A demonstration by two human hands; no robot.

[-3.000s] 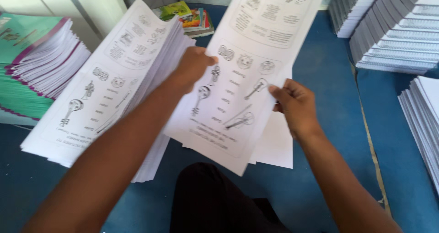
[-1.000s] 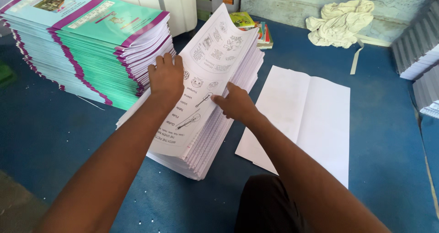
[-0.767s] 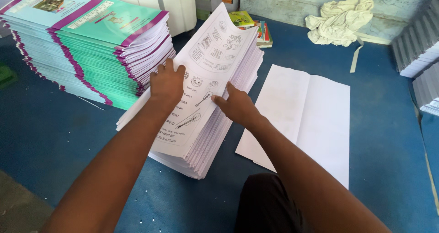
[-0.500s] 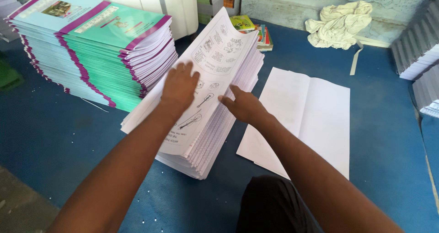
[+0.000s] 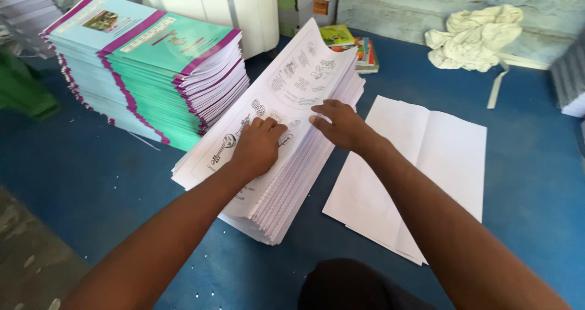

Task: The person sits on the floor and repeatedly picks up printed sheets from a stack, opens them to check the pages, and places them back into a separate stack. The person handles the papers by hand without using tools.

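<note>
A thick stack of white printed sheets (image 5: 286, 164) with line drawings lies on the blue floor (image 5: 109, 170). My left hand (image 5: 257, 147) rests on the top sheet near the stack's middle, fingers curled and pressing down. Just to the right, my right hand (image 5: 341, 122) lies on the same top sheet with fingers spread, close to the stack's right edge. Neither hand lifts a sheet. A large blank white folded sheet (image 5: 414, 170) lies flat on the floor to the right of the stack.
Two tall piles of teal and light-blue booklets with purple edges (image 5: 152, 72) stand left of the stack. A white cabinet (image 5: 213, 5), a few colourful books (image 5: 353, 42) and a crumpled white cloth (image 5: 475, 36) sit at the back. More paper piles (image 5: 570, 78) are at the right edge.
Three seconds ago I held sheets in the air; now they lie on the stack. Within the last second my left hand slid down the top sheet and both hands pressed flat.
</note>
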